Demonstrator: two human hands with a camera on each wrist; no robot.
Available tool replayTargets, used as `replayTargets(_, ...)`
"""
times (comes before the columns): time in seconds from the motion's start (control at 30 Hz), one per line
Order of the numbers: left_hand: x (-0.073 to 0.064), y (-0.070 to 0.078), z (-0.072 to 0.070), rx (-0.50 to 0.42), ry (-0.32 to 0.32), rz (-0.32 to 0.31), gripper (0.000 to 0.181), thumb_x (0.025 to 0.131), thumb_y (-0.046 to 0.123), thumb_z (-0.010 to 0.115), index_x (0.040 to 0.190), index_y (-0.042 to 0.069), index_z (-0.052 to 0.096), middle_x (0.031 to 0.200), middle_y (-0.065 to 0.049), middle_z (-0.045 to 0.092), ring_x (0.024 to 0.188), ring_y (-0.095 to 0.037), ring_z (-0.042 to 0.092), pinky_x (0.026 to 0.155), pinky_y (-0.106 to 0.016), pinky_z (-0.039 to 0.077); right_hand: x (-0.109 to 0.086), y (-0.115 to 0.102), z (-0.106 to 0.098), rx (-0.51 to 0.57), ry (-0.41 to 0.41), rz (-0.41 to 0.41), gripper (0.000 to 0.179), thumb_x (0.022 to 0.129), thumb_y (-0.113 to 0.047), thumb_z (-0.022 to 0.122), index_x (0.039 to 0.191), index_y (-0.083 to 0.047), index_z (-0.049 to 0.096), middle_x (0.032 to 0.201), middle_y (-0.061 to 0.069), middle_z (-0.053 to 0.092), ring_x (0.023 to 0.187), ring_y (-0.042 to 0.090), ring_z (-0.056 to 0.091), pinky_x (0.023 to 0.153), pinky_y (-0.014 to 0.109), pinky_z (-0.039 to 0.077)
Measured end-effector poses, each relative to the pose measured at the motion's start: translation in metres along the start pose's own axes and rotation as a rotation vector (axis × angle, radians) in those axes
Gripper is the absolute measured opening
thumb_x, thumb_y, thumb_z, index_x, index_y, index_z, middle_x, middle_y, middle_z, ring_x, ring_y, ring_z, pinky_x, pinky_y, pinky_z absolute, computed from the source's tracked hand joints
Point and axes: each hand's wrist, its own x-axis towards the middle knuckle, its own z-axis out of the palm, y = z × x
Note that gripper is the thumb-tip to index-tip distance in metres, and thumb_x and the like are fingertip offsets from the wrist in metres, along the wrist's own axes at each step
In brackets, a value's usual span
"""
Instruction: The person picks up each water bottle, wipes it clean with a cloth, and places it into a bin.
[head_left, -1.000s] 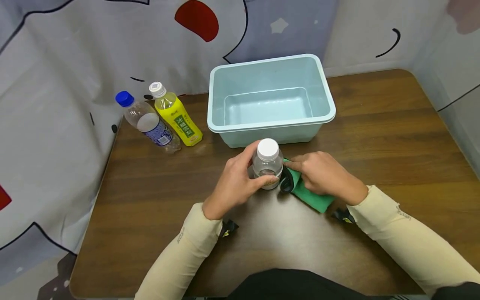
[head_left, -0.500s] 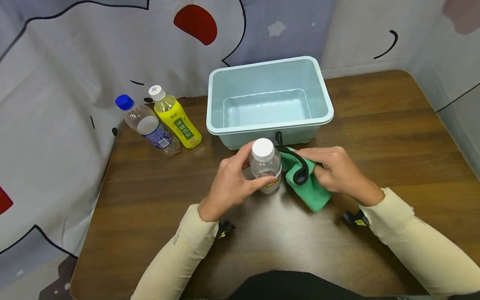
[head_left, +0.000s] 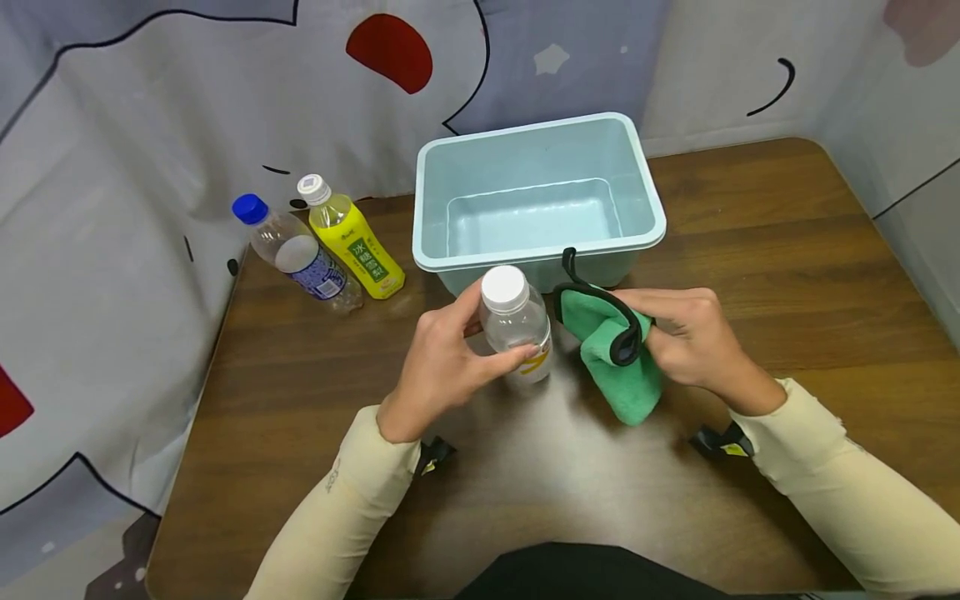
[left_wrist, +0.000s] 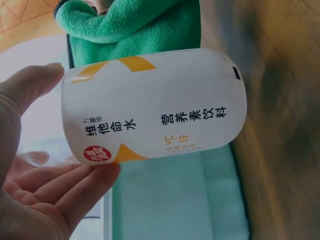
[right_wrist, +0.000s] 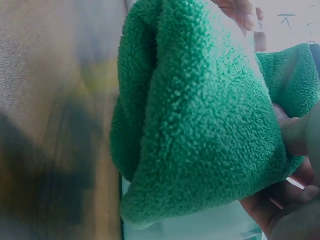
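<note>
My left hand [head_left: 441, 362] grips a clear plastic bottle [head_left: 517, 323] with a white cap, thumb on the near side and fingers behind. In the left wrist view its white label [left_wrist: 150, 105] shows orange shapes and dark print. Just to the right, my right hand [head_left: 701, 337] pinches a green cloth [head_left: 633, 392] with black edging and a loop. The fluffy cloth hangs in folds beside the bottle, a small gap apart in the head view. Most of the right fingertips are hidden behind the cloth there; the right wrist view shows thumb and fingers around it.
A pale blue plastic basin [head_left: 540, 258] stands behind the hands. At the back left are a bottle with a blue cap [head_left: 303, 258] and a yellow-labelled drink bottle [head_left: 356, 242], side by side. A patterned curtain [head_left: 187, 108] borders the wooden table [head_left: 337, 367].
My right hand has picked up the green cloth from the table and moved slightly right, the folds now hanging. My left hand has shifted left with the bottle, which now leans a little.
</note>
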Motion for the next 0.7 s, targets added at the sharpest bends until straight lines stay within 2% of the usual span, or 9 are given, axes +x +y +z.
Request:
replayTargets(0.23,0.005,0.003,-0.013,0.050,0.025,0.046,0.073,0.075,0.019,0.096,0.135,-0.001,0.060,0.121,-0.016,0.076,0.101,-0.024,0.078,0.084,-0.029,0.065,0.002,-0.003,-0.004,0.043,0.036,-0.020,0.038,0.079,0.020,0.058,0.109,0.007,0.078,0.117,0.003,0.076,0.115,0.004,0.072,0.098,0.016,0.056)
replayTargets(0.7,0.018,0.012,-0.029,0.074,0.036,0.056,0.069,0.076,0.019,0.094,0.133,0.000,0.062,0.118,-0.015,0.076,0.099,-0.024,0.078,0.080,-0.029,0.065,0.006,-0.010,-0.012,0.089,0.093,-0.025,0.039,0.077,0.019,0.059,0.107,0.007,0.079,0.118,-0.004,0.077,0.111,0.005,0.074,0.096,0.016,0.057)
